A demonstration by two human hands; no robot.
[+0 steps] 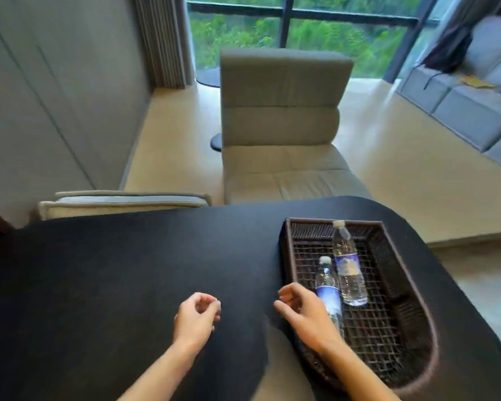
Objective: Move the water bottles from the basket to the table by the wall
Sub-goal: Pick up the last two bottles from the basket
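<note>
Two clear water bottles with white caps and blue labels lie in a dark woven basket (399, 285) on the right of a black table (128, 270). The longer bottle (348, 264) lies toward the far side; the nearer bottle (329, 293) lies beside it on its left. My right hand (304, 311) hovers over the basket's left rim, fingers loosely curled, just left of the nearer bottle and holding nothing. My left hand (197, 316) hangs over the bare tabletop, fingers curled inward, empty.
A beige lounge chair (281, 125) stands beyond the table facing a large window. A cushioned seat (122, 202) sits at the table's far left edge, by the grey wall (55, 96). A grey sofa (475, 96) is at the far right.
</note>
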